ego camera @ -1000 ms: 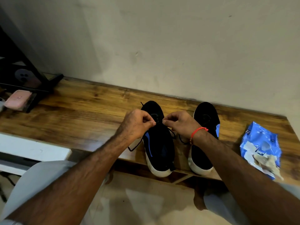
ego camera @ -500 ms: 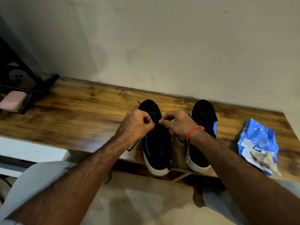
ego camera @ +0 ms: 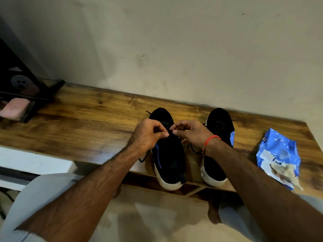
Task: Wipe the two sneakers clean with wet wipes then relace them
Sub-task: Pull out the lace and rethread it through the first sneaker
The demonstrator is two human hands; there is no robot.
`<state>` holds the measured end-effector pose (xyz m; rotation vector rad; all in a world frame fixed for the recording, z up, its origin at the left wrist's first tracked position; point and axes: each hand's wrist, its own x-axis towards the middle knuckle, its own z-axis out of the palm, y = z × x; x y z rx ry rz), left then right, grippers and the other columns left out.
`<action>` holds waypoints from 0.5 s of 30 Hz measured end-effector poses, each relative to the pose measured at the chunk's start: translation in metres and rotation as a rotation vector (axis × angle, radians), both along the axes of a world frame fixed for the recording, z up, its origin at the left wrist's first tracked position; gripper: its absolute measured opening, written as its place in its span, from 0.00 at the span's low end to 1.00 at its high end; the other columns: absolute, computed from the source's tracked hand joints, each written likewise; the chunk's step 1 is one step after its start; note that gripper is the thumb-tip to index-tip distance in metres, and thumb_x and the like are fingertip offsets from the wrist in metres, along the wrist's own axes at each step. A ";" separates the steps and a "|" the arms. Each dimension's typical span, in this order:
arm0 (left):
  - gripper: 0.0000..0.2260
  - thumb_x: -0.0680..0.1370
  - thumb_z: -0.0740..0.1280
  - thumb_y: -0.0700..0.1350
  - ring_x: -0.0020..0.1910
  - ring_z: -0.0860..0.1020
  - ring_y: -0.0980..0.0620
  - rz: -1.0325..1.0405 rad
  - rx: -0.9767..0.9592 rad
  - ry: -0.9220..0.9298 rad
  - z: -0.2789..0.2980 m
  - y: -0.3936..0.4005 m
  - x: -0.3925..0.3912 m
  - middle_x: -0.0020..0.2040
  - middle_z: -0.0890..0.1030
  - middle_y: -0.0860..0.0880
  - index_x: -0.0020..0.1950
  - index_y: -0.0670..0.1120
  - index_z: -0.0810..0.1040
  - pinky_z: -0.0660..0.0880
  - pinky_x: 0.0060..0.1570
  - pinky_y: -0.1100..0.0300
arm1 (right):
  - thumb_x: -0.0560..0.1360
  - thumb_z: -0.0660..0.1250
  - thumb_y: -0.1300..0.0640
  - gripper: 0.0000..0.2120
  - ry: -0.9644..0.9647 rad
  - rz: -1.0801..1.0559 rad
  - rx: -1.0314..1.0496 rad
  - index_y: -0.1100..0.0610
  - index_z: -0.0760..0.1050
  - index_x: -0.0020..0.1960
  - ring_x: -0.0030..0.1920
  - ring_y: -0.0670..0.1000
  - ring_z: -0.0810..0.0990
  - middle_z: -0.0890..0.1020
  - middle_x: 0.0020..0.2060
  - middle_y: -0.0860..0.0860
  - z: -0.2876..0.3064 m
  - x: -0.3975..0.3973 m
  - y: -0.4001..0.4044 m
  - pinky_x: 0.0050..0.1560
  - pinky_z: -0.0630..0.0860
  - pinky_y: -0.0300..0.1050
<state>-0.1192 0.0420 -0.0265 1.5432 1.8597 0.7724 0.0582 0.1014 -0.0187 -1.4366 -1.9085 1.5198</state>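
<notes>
Hands pinched the thin black lace (ego camera: 170, 132) over the left black knit white-soled sneaker (ego camera: 168, 154), left hand (ego camera: 148, 135) and right hand (ego camera: 190, 133) each gripping a strand, seemingly to tie it.

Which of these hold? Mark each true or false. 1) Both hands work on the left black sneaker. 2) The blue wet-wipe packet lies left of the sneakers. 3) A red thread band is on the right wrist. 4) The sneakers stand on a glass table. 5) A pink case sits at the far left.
1) True: the left hand and right hand pinch the thin black lace over the left black sneaker with white sole.
2) False: the blue wet-wipe packet lies right of the right black sneaker.
3) True: the red thread band circles the right wrist.
4) False: they stand on a brown wooden table.
5) True: the pink case sits there.
</notes>
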 end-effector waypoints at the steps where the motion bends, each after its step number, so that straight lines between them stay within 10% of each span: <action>1: 0.03 0.73 0.78 0.45 0.43 0.79 0.66 0.004 -0.006 -0.010 -0.001 0.000 0.000 0.41 0.84 0.58 0.45 0.51 0.86 0.74 0.42 0.70 | 0.77 0.70 0.58 0.05 -0.031 0.015 0.034 0.53 0.83 0.52 0.43 0.46 0.80 0.82 0.45 0.51 0.000 -0.001 0.000 0.41 0.78 0.39; 6: 0.03 0.73 0.78 0.46 0.42 0.79 0.67 0.045 -0.036 -0.093 -0.004 0.000 -0.003 0.41 0.85 0.57 0.44 0.51 0.86 0.73 0.37 0.76 | 0.75 0.73 0.56 0.03 -0.069 -0.013 0.030 0.55 0.83 0.47 0.41 0.49 0.80 0.83 0.44 0.52 -0.001 -0.001 0.003 0.45 0.81 0.52; 15: 0.05 0.74 0.76 0.42 0.50 0.81 0.61 0.018 -0.156 -0.238 0.002 0.001 -0.009 0.47 0.86 0.54 0.48 0.50 0.87 0.78 0.50 0.65 | 0.76 0.72 0.59 0.05 0.017 -0.050 -0.064 0.58 0.82 0.51 0.41 0.48 0.81 0.83 0.41 0.53 -0.004 -0.001 0.001 0.42 0.79 0.43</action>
